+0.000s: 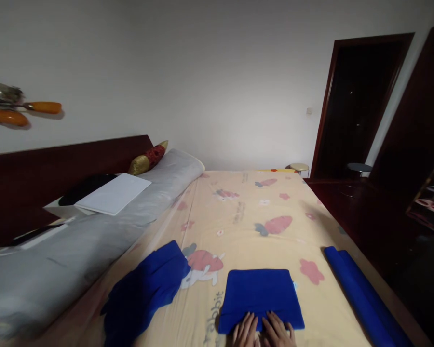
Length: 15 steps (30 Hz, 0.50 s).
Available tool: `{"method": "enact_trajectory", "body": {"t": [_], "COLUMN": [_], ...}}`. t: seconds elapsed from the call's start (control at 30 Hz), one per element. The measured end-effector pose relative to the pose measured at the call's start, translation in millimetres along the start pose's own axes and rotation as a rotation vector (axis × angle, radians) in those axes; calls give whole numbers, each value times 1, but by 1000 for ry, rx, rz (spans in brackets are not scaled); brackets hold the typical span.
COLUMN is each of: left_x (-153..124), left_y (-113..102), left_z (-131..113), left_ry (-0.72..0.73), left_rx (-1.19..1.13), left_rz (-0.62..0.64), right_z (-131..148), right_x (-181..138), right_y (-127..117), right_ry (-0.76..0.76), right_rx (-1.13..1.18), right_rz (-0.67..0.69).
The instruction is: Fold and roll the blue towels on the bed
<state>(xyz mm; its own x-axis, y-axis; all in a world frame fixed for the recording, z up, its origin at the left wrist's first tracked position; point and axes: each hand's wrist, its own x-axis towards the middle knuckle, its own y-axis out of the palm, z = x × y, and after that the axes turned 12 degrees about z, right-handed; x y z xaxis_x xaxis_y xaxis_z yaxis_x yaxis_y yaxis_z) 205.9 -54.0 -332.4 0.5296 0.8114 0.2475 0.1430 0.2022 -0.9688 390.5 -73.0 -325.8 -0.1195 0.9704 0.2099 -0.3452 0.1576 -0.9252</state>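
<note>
A blue cloth (261, 291), folded into a flat rectangle, lies on the bed in front of me. My left hand (245, 331) rests on its near edge with the fingers stretched out. Beside it my right hand (277, 331) lies on the same edge, fingers also extended and slightly spread. To the left a second blue cloth (148, 289) lies loose and crumpled. On the right side of the bed is a long, narrow blue cloth (365, 299), rolled or folded lengthwise. The lower part of both hands is cut off by the frame.
A patterned bedsheet (238, 246) covers the mattress. Along the headboard (68, 156) lie a long grey pillow (159, 193), a red and gold bolster (149, 159) and a white flat panel (114, 193). Stools (359, 167) and a rack (432, 197) stand beyond the bed's right edge.
</note>
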Motion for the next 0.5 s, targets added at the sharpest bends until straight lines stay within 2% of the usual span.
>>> {"method": "enact_trajectory", "body": {"t": [0.03,0.1,0.23,0.3,0.37,0.43,0.5], "left_x": [0,-3,-14,-20,-22,-17,-5], "left_y": [-4,-14,-31,-31,-24,-14,-6], "left_z": [2,8,22,24,20,10,-4], "left_ry": [-3,-125,-373,-464,-530,-502,-366], "left_rx": [1,20,44,50,65,83,80], "left_rz": [14,16,9,-6,-38,-72,-111], "right_z": [0,-10,-51,-66,-69,-58,-38], "right_x": [-1,-2,-5,-8,-10,-9,-2], "right_y": [-2,-12,-32,-33,-26,-17,-11], "right_ry": [-11,11,107,165,237,258,138], "right_rx": [10,21,-2,-28,-50,-60,-34], "right_rz": [25,56,45,24,2,-5,37]}}
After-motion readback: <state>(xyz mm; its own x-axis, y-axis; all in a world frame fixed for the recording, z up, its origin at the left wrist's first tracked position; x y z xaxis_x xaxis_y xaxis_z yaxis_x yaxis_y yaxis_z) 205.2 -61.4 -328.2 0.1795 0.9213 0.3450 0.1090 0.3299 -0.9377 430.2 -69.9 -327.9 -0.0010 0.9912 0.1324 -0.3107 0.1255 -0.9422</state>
